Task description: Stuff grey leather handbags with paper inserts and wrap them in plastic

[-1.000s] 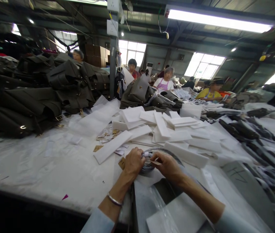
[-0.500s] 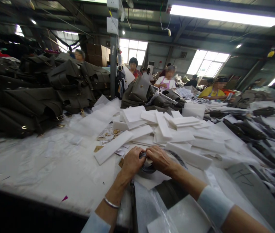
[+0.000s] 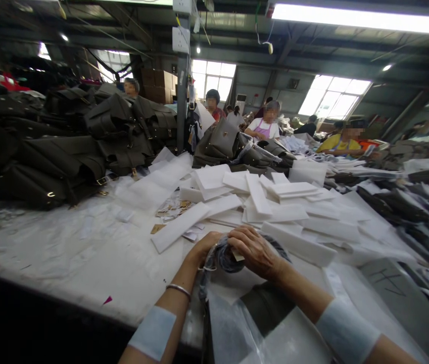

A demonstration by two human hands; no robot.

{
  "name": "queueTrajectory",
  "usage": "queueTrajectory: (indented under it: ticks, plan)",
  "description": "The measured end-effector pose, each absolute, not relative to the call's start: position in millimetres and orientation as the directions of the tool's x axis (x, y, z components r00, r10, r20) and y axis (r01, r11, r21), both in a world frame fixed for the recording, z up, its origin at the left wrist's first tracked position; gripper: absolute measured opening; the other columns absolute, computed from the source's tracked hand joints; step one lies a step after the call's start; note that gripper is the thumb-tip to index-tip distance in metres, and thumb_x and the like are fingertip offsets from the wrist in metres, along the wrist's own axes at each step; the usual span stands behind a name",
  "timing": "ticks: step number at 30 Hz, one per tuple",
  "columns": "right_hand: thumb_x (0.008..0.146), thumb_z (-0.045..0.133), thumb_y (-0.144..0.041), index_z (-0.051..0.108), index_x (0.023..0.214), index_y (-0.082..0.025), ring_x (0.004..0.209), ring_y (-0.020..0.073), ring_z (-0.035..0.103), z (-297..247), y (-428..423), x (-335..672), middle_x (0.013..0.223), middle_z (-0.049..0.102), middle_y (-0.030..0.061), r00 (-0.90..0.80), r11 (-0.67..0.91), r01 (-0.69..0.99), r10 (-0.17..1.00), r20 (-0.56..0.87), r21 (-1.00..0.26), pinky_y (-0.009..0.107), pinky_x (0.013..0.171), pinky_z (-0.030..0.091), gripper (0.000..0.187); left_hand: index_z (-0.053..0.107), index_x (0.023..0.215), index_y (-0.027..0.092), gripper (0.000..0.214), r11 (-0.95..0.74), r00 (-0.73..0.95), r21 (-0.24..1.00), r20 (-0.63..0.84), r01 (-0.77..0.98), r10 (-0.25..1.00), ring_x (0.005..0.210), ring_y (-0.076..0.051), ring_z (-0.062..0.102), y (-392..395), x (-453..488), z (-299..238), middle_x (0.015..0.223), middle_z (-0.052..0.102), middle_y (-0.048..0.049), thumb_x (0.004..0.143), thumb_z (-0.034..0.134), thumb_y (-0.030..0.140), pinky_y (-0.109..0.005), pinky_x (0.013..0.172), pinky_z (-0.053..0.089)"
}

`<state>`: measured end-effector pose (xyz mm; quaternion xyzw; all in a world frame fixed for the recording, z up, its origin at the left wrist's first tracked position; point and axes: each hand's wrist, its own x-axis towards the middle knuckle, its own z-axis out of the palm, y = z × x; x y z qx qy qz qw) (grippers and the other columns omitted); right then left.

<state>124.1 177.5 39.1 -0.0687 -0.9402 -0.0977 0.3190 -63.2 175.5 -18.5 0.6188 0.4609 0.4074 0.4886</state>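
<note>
Both my hands meet over a dark grey coiled strap (image 3: 225, 257) at the near middle of the white table (image 3: 85, 253). My left hand (image 3: 202, 246) is curled round its left side, fingers mostly hidden behind the coil. My right hand (image 3: 255, 251) is closed over the top right of the coil, with a small tan tag (image 3: 238, 256) showing under its fingers. A grey bag wrapped in clear plastic (image 3: 252, 318) lies just below my wrists. Both forearms wear pale blue sleeve covers, and a silver bangle (image 3: 178, 288) is on my left wrist.
A heap of white foam strips (image 3: 259, 202) lies beyond my hands. Dark handbags (image 3: 66, 146) are piled at the left and back. Small tan tags (image 3: 172, 208) are scattered mid-table. Dark straps and white sheets (image 3: 407, 212) cover the right side. Several people work at the far end.
The strap coil has been lifted and turned toward me; my left hand has slid behind it and my right hand now covers its top. The camera has shifted a little.
</note>
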Motion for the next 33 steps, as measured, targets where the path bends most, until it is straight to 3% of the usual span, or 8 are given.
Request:
queueTrajectory:
  ticks: [6,11,13,16,20,26,29,33]
  plan:
    - [0.098,0.045,-0.012,0.062,0.102,-0.020,0.098,0.0205,0.063,29.7,182.1,128.1,0.104,0.071,0.0078,-0.834,0.974,0.227,0.191,0.518,0.006,0.038,0.090,0.049,0.020,0.061,0.070,0.015,0.047,0.055,0.127,0.987,-0.074,0.151,0.989,0.052,-0.014,0.047,167.8,-60.1,-19.6,0.059,0.057,-0.0012,0.081,0.051,0.059,-0.026,0.051,0.037]
    - [0.093,0.055,-0.015,0.069,0.092,-0.019,0.081,0.0182,0.065,29.2,194.7,125.2,0.084,0.072,0.0049,-0.790,0.909,0.294,0.404,0.461,-0.294,0.032,0.079,0.050,0.014,0.055,0.057,0.017,0.039,0.036,0.008,0.971,-0.039,0.238,0.999,0.053,-0.013,0.039,164.8,-61.0,-12.8,0.051,0.047,0.0032,0.077,0.056,0.050,-0.025,0.051,0.027]
    - [0.089,0.060,-0.016,0.072,0.090,-0.020,0.077,0.0169,0.065,33.5,201.0,120.6,0.081,0.073,0.0033,-0.749,0.834,0.330,0.517,0.415,-0.442,0.029,0.075,0.049,0.013,0.051,0.053,0.018,0.038,0.006,-0.013,0.964,-0.003,0.267,1.000,0.054,-0.012,0.036,164.8,-60.9,-9.0,0.050,0.042,0.0043,0.076,0.058,0.048,-0.026,0.053,0.024]
    - [0.082,0.065,-0.019,0.075,0.086,-0.021,0.075,0.0160,0.065,41.2,209.1,112.3,0.080,0.073,0.0012,-0.707,0.651,0.426,0.673,0.218,-0.629,0.026,0.071,0.047,0.011,0.049,0.051,0.019,0.037,-0.039,-0.014,0.959,0.044,0.280,0.999,0.055,-0.012,0.034,164.4,-60.6,-4.4,0.050,0.040,0.0046,0.075,0.058,0.046,-0.027,0.055,0.022]
    - [0.069,0.075,-0.027,0.068,0.069,-0.018,0.072,0.0155,0.061,46.1,215.5,104.3,0.074,0.069,-0.0002,-0.587,0.398,0.460,0.807,0.064,-0.794,0.025,0.066,0.044,0.011,0.054,0.058,0.019,0.029,-0.085,-0.013,0.968,0.091,0.237,0.996,0.058,-0.013,0.039,162.2,-59.6,-0.7,0.056,0.045,0.0037,0.078,0.053,0.040,-0.026,0.058,0.027]
    - [0.051,0.083,-0.030,0.056,0.068,-0.017,0.056,0.0092,0.049,51.4,217.3,101.1,0.058,0.057,-0.0054,-0.586,-0.012,0.357,0.776,-0.234,-0.934,0.023,0.056,0.037,0.034,0.057,0.070,0.017,0.032,-0.109,-0.029,0.987,0.114,0.117,0.993,0.062,-0.013,0.044,158.0,-61.0,-1.9,0.065,0.052,0.0024,0.083,0.053,0.047,-0.024,0.058,0.034]
    - [0.048,0.084,-0.035,0.059,0.069,-0.015,0.052,0.0078,0.046,54.9,216.9,101.4,0.055,0.055,-0.0053,-0.599,-0.060,0.388,0.742,-0.301,-0.920,0.022,0.052,0.034,0.038,0.055,0.071,0.017,0.039,-0.111,-0.017,0.992,0.112,0.066,0.994,0.058,-0.012,0.043,154.0,-62.6,-4.2,0.063,0.050,0.0034,0.083,0.055,0.054,-0.023,0.055,0.034]
    - [0.051,0.082,-0.040,0.059,0.060,-0.014,0.046,0.0052,0.038,55.4,218.9,103.8,0.048,0.050,-0.0060,-0.598,-0.055,0.438,0.728,-0.336,-0.897,0.021,0.046,0.027,0.036,0.053,0.075,0.018,0.037,-0.079,0.041,0.996,0.080,-0.030,0.996,0.060,-0.010,0.047,148.3,-61.1,-5.6,0.067,0.052,0.0041,0.071,0.073,0.048,-0.022,0.057,0.035]
